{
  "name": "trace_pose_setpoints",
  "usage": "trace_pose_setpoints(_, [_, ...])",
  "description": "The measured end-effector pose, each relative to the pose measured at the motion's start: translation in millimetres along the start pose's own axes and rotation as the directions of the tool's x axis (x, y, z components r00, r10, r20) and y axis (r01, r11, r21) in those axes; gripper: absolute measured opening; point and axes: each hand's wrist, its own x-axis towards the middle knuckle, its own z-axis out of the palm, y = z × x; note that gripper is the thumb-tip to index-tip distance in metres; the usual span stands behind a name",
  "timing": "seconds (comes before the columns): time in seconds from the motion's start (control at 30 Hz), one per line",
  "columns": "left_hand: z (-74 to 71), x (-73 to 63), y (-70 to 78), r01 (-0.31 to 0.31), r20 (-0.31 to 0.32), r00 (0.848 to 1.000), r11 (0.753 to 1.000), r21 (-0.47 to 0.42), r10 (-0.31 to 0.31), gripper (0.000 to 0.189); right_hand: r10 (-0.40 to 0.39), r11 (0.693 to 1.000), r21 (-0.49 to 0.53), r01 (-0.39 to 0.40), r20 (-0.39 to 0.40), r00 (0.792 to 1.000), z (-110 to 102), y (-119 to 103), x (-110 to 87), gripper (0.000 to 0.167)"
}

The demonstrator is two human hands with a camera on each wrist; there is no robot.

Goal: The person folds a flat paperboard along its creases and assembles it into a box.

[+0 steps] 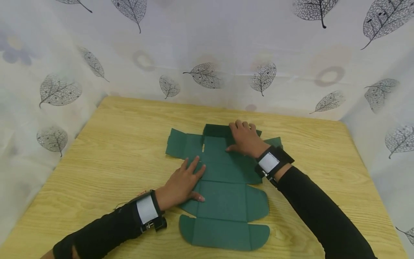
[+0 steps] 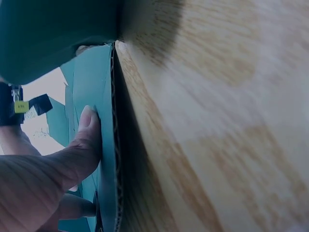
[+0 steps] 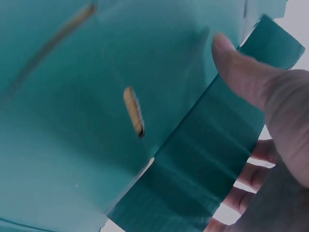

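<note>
A green cardboard box blank lies unfolded on the wooden table, its far flap standing raised. My left hand rests on the blank's left side with fingers spread, thumb toward the middle panel. From close up in the left wrist view, the thumb presses on the green card near its corrugated edge. My right hand holds the far flap: in the right wrist view the fingers curl behind the flap and the thumb lies on the inner side, over the slotted panel.
Side flaps stick out at the far left of the blank, and rounded flaps at its near end. Wood-grain tabletop surrounds it. Behind the table hangs a white curtain with leaf prints.
</note>
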Motion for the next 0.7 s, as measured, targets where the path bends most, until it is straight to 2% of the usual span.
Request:
trace_pose_setpoints(0.1, [0.3,0.8,0.7,0.001,-0.001,1.000,1.000,0.004,-0.001,0.093,-0.021,1.000,0.009,0.021,0.000,1.000,2,-2,-9.2,0.095])
trace_pose_setpoints(0.27, [0.0,0.5,1.4,0.002,-0.011,1.000,1.000,-0.009,-0.002,0.096,-0.048,0.999,0.007,0.048,0.039,0.998,4,-4,-21.8,0.117])
trace_pose_setpoints(0.47, [5.3,-5.7,1.1,0.094,-0.063,0.993,0.988,-0.123,-0.102,0.114,-0.062,0.994,-0.090,0.065,0.030,0.998,8,-7,-27.5,0.128])
trace_pose_setpoints(0.6, [8.6,-8.6,3.0,0.156,-0.108,0.977,0.964,-0.214,-0.183,0.119,-0.061,0.989,-0.131,0.063,0.019,0.998,9,-8,-29.4,0.129])
trace_pose_setpoints(0.67, [7.1,-8.5,2.6,0.190,-0.093,0.969,0.933,-0.306,-0.228,0.117,-0.061,0.987,-0.146,0.063,0.017,0.998,9,-8,-29.6,0.129])
trace_pose_setpoints(0.7, [5.9,-8.4,1.9,0.204,-0.078,0.966,0.910,-0.362,-0.247,0.115,-0.062,0.987,-0.150,0.064,0.017,0.998,9,-9,-29.7,0.129])
